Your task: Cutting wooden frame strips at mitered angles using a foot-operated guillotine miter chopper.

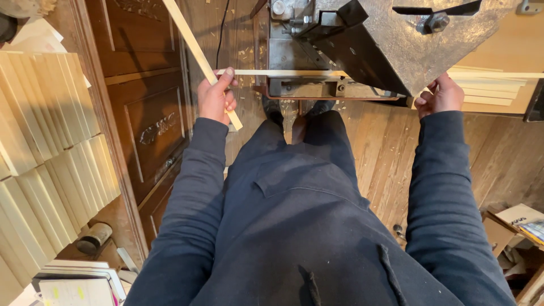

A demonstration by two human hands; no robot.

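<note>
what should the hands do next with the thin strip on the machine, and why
Probably steady it: the left hand pinches one end of the thin strip lying across the machine, also gripping a loose strip; the right hand supports the far side.

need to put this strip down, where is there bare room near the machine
Bare floorboards lie right of the legs, between the machine and the boxes. Crowded: stacked wood pieces at left, strips by the right hand. The left hand grips a strip.

Worn plank floor (391, 147), carved wooden door (150, 113)
</note>
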